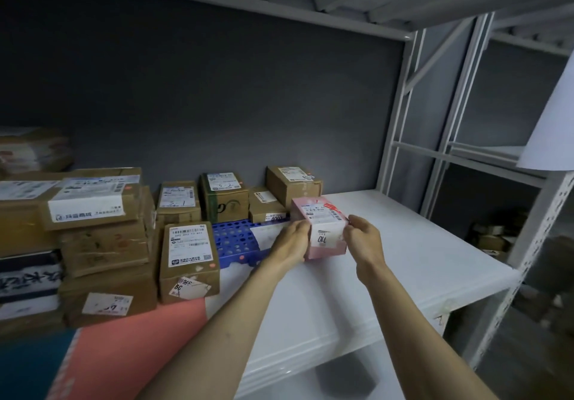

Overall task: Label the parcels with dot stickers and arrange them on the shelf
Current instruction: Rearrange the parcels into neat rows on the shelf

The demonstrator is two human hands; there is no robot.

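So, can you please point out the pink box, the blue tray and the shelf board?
pink box [323, 213]: head view, on its top label.
blue tray [231, 238]: head view, on its holed top face.
shelf board [403, 244]: head view, on the bare white surface right of the hands.

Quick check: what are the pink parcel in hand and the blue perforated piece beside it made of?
Pink parcel: likely matte paperboard, with crisp folded edges and stuck paper labels. Blue piece: looks like moulded plastic, a glossy grid of round holes. Both hands grip the parcel.

Parcel [323, 228] on shelf [403, 260] between both hands, boxes [186, 256] stacked left, more boxes behind.
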